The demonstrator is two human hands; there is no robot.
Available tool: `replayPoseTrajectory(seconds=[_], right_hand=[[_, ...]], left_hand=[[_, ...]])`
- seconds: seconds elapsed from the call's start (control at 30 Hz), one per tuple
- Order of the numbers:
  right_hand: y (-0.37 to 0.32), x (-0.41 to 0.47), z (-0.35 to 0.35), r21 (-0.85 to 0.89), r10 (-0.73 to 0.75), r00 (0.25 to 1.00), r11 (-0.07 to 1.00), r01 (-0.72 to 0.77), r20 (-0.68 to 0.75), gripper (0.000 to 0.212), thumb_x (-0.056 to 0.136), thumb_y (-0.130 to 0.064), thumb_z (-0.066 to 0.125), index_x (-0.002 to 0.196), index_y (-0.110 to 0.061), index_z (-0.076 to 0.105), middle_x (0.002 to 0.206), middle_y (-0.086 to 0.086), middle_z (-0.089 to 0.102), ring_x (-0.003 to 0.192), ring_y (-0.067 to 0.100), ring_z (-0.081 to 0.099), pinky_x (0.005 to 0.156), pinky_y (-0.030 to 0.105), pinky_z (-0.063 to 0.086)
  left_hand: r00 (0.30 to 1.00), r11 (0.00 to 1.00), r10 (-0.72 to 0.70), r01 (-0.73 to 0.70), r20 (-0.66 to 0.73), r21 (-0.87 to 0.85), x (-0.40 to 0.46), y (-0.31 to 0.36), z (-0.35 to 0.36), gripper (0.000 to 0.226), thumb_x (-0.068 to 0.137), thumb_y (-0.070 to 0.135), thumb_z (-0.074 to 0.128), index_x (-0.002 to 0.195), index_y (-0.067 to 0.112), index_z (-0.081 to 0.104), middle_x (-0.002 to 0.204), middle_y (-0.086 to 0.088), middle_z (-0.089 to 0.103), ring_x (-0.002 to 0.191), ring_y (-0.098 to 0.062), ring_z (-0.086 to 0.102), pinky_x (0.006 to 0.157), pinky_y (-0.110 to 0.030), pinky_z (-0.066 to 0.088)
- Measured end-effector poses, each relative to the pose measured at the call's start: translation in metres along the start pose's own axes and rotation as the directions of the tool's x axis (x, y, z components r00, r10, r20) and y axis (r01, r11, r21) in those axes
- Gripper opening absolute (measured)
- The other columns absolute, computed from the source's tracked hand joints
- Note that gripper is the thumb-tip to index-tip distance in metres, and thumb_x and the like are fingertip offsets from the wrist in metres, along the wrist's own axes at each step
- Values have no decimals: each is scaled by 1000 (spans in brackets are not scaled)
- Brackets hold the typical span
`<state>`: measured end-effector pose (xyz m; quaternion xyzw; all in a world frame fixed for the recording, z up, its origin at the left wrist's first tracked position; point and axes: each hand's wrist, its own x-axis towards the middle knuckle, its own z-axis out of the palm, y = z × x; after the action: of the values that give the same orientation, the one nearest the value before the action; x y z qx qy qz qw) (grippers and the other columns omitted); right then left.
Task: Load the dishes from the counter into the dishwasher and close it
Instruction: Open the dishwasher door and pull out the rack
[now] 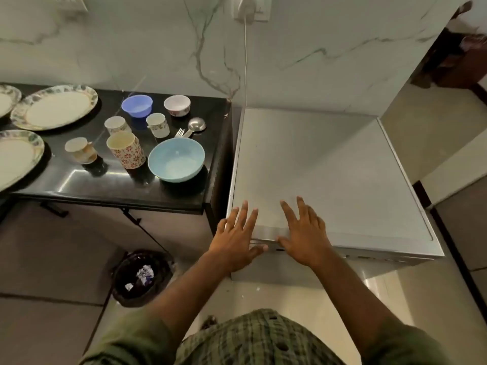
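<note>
A marble-walled kitchen: plates (56, 106), cups (126, 150) and bowls (176, 159) sit on the black tabletop (110, 180) at left, while both hands, left (237, 239) and right (303, 233), hover flat with fingers spread, holding nothing, over the near edge of the closed silver dishwasher (329, 175) at right

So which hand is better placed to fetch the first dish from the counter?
Probably the left hand: it lies nearer the counter, where the light blue bowl sits closest. The right hand is farther away, over the dishwasher.
</note>
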<state>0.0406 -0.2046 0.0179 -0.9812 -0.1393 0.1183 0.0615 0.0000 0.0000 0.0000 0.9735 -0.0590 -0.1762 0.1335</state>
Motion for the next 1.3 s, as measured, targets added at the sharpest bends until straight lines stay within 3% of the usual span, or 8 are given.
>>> replayPoseTrajectory(seconds=[0.1,0.27,0.4,0.53,0.87,1.07,1.3], right_hand=[[8,-7,20,-8,36,993,999,-35,108,95,96,-61,56,163,-38,-8,172,11,-15,158,38,1,125,52,15],[12,-14,40,-94,23,982,996,-5,186,108,97,-58,58,159,-33,-27,164,13,-37,154,39,-26,128,52,0],[7,-14,47,-92,43,978,995,-25,205,116,96,-54,63,155,-31,-34,158,14,-46,149,41,-34,127,54,-5],[9,-12,51,-92,47,981,995,-30,191,117,96,-48,65,155,-31,-34,158,14,-46,149,42,-34,127,54,-5],[19,-14,53,-45,-4,987,999,11,162,110,97,-41,65,159,-35,-26,163,11,-39,152,39,-29,128,52,-2],[49,-31,54,36,-48,993,998,45,105,100,99,-38,62,162,-37,-16,168,5,-30,156,30,-22,126,44,-3],[104,-56,48,65,15,996,998,-21,89,98,100,-37,61,161,-42,-15,169,2,-26,158,24,-16,126,40,8]], left_hand=[[997,995,14,-21,72,93,-7,-3,19,101,97,74,39,160,28,-26,165,-6,-36,155,-29,-28,128,-50,-8],[994,982,23,-42,104,186,-4,-6,25,108,97,72,44,159,23,-29,163,-10,-39,152,-32,-33,124,-47,-15],[990,982,20,-45,136,182,-3,-7,27,114,95,68,53,158,24,-31,163,-10,-41,151,-33,-34,125,-49,-13],[992,980,5,-30,129,195,-2,-7,31,118,93,68,56,158,24,-32,163,-10,-41,151,-33,-35,128,-51,-9],[992,963,-56,23,114,269,-3,-2,34,129,90,55,71,156,25,-36,160,-10,-45,150,-32,-36,122,-47,-15],[990,961,-66,30,123,274,-3,-2,31,126,92,51,70,156,25,-35,162,-10,-42,152,-32,-32,125,-47,-11],[979,961,-160,125,126,248,0,17,29,123,93,49,71,158,23,-31,165,-16,-35,155,-39,-23,127,-50,0]])
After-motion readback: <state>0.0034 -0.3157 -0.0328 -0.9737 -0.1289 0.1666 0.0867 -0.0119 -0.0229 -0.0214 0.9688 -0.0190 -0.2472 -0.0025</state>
